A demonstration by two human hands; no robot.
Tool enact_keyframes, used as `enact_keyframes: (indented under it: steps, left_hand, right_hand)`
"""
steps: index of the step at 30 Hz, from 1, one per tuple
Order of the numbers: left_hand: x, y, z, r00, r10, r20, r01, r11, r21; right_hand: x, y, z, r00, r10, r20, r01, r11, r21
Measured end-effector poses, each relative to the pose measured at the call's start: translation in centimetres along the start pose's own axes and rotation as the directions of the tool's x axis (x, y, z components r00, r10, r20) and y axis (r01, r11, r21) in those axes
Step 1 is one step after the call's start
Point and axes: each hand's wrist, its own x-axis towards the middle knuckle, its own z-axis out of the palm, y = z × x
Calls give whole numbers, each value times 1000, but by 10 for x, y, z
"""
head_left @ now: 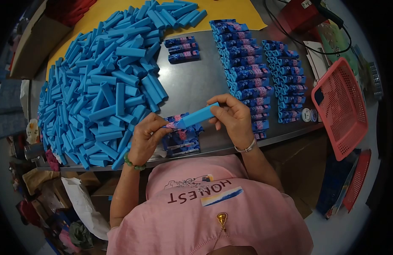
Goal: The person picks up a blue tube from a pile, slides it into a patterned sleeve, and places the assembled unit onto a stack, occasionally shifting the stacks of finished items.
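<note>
Between my hands, over the metal table's front part, is a plain blue stick (200,116), tilted up to the right. My right hand (233,119) pinches its upper end between thumb and fingers. The fingers of my left hand (147,135) are closed on a dark blue and pink printed sleeve (174,122) at the stick's lower end. Beneath lie more flat printed sleeves (183,142). A large heap of blue sticks (104,89) covers the left side. Three wrapped sticks (183,49) lie behind my hands.
Wrapped sticks stand in stacked rows (247,72) right of centre, with a smaller stack (288,80) beside them. Farther right are a pink basket (341,111), small round containers (306,114), a red device (299,16) and a black cable. Yellow sheeting (230,10) lies at the back.
</note>
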Motion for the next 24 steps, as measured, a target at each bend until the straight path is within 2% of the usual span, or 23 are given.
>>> enact_keyframes:
  steps: [1,2,5,6,7,9,10,11,12,14,15,19,24]
  left_hand:
    - [1,3,1,1000,14,-10,-13,994,106]
    - [1,6,4,1000,16,-11,-15,994,106]
    - [5,11,12,999,15,-41,-14,1000,22]
    - [7,7,15,998,30,-58,-33,997,-65]
    - [9,5,16,996,43,-76,-55,987,-150]
    - [10,6,13,997,8,-72,-23,978,-209]
    - [10,7,12,997,-33,-68,14,963,-268]
    - [10,6,11,997,-30,-71,10,963,-268]
    - [10,6,10,996,-62,-66,38,951,-306]
    - [10,7,10,994,-93,-58,67,937,-344]
    - [11,9,12,996,-58,-66,33,941,-336]
    - [15,11,17,994,7,-108,-40,950,-310]
    - [19,11,18,995,6,-103,-35,960,-278]
  right_hand:
    - [0,0,2,1000,-2,1,2,1000,-1]
    - [0,1,6,997,-70,-12,69,996,-50]
    - [4,8,18,976,-219,-1,216,962,-165]
    - [6,10,21,956,-292,26,291,930,-226]
    - [6,8,24,954,-297,24,295,928,-227]
    - [7,3,27,983,-148,107,153,987,-37]
    - [9,3,26,983,-152,107,157,987,-38]
    - [12,2,25,993,-16,115,-3,985,170]
    - [13,2,24,982,117,150,-166,915,367]
    - [12,5,26,975,130,178,-188,913,363]
    - [12,6,27,968,143,205,-210,910,357]
    - [13,7,29,969,125,214,-207,885,417]
    - [16,10,27,974,122,191,-192,891,411]
